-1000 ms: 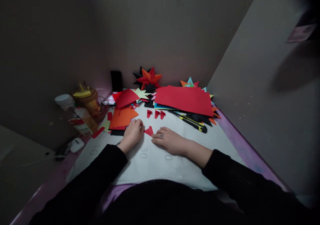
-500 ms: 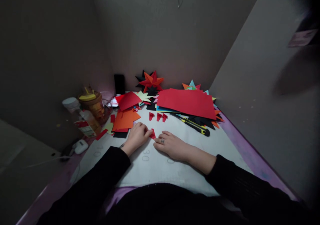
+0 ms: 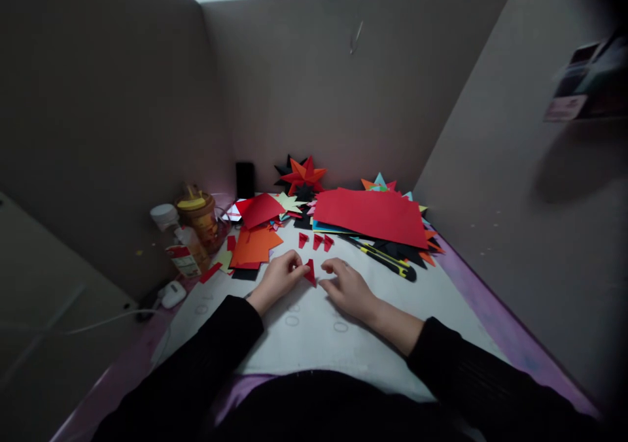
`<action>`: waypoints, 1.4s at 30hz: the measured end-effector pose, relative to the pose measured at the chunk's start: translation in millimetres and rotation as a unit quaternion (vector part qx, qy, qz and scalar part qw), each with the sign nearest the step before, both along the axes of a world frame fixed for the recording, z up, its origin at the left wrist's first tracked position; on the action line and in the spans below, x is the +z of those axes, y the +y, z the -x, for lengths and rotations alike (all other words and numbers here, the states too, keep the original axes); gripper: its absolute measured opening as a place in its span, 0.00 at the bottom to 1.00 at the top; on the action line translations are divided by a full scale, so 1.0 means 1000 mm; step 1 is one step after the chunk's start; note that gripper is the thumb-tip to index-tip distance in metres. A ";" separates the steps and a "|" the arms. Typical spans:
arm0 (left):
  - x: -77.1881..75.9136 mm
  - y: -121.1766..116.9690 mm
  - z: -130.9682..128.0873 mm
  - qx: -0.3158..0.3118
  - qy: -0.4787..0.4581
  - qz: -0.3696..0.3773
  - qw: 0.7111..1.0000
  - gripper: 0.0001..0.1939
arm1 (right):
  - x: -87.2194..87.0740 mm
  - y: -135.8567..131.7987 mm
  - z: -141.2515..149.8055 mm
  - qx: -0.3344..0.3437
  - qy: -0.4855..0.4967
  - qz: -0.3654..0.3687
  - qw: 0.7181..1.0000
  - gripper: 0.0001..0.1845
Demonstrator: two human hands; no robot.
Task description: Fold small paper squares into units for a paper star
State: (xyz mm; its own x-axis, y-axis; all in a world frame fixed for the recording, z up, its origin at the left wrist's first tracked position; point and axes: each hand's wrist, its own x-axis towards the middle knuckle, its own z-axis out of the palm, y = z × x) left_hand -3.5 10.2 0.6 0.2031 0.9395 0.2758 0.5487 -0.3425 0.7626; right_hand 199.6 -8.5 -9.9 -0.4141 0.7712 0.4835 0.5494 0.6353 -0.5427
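Observation:
A small folded piece of red paper (image 3: pixel 311 272) is pinched at its left edge between the thumb and fingers of my left hand (image 3: pixel 279 277). Just to its right, my right hand (image 3: pixel 349 288) has thumb and forefinger apart, with a small gap to the paper and nothing between them. Behind my hands, a few small folded red pieces (image 3: pixel 318 241) lie in a row on the white mat (image 3: pixel 314 340). A black and yellow utility knife (image 3: pixel 392 265) lies slantwise beyond my right hand.
Red sheets (image 3: pixel 370 214) cover other coloured paper at the back right. Orange paper (image 3: pixel 255 247) lies left. Folded paper stars (image 3: pixel 305 174) stand against the back partition. A bottle (image 3: pixel 184 246), a lidded cup (image 3: pixel 201 216) and a white earphone case (image 3: pixel 173 294) line the left edge.
My right hand has come off the red piece and its fingers have parted. My left hand has raised the piece, turning it more upright. The camera view has tilted upward.

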 end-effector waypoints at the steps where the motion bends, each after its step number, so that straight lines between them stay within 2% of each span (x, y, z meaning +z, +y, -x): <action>1: 0.002 -0.002 -0.001 -0.004 -0.027 -0.010 1.000 0.09 | 0.001 0.000 0.002 -0.028 0.040 0.046 0.998 0.14; 4: 0.008 -0.009 -0.005 -0.021 -0.079 -0.034 0.996 0.08 | 0.007 -0.001 0.009 -0.024 0.100 0.168 0.980 0.09; 5: 0.009 -0.011 -0.005 -0.027 -0.087 -0.037 0.995 0.08 | 0.010 -0.002 0.011 -0.019 0.111 0.193 0.975 0.08; 7: 0.011 -0.014 -0.006 -0.034 -0.102 -0.035 0.994 0.08 | 0.017 -0.004 0.015 -0.020 0.129 0.219 0.967 0.12; 10: 0.011 -0.015 -0.006 -0.035 -0.167 -0.017 0.985 0.07 | 0.026 -0.006 0.021 -0.033 0.158 0.214 0.963 0.15; 15: 0.017 -0.007 -0.011 -0.039 -0.259 0.052 0.964 0.14 | 0.031 0.000 0.032 -0.027 0.201 0.204 0.958 0.12; 17: 0.022 -0.001 -0.014 -0.019 -0.280 0.056 0.958 0.15 | 0.031 0.005 0.037 -0.022 0.254 0.217 0.942 0.08; 20: 0.030 0.005 -0.020 -0.005 -0.305 0.033 0.952 0.15 | 0.028 0.011 0.042 -0.030 0.341 0.242 0.908 0.14; 22: 0.031 0.006 -0.024 -0.006 -0.319 0.031 0.947 0.19 | 0.026 0.014 0.043 -0.031 0.377 0.229 0.897 0.15; 24: 0.027 0.006 -0.029 -0.001 -0.329 0.033 0.944 0.23 | 0.022 0.016 0.043 -0.030 0.392 0.201 0.897 0.15; 28: 0.009 0.008 -0.032 0.028 -0.352 0.051 0.934 0.34 | 0.015 0.018 0.040 -0.044 0.363 0.165 0.916 0.13; 31: 0.000 0.014 -0.021 0.045 -0.409 0.070 0.909 0.41 | 0.013 0.020 0.038 -0.036 0.352 0.158 0.922 0.13; 33: 0.001 0.020 -0.010 0.069 -0.441 0.067 0.892 0.42 | 0.013 0.021 0.036 -0.035 0.357 0.166 0.918 0.14; 35: 0.005 0.024 0.000 0.101 -0.465 0.059 0.877 0.41 | 0.012 0.023 0.034 -0.046 0.364 0.180 0.913 0.14; 37: 0.008 0.024 0.003 0.100 -0.476 0.067 0.871 0.37 | 0.011 0.024 0.032 -0.056 0.366 0.189 0.910 0.13; 39: 0.009 0.019 -0.001 0.049 -0.449 0.103 0.886 0.32 | 0.010 0.024 0.032 -0.056 0.353 0.181 0.916 0.12; 42: 0.007 0.011 -0.011 -0.019 -0.354 0.134 0.925 0.21 | 0.008 0.021 0.032 -0.054 0.304 0.134 0.942 0.10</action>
State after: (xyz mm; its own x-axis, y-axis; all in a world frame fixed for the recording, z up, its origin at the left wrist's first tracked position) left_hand 7.9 21.3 7.9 0.0948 0.9894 0.1103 -0.1296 -0.0976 0.9868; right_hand 167.4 12.5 -2.0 -0.0352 0.9214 0.3871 0.1389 0.3881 -0.9111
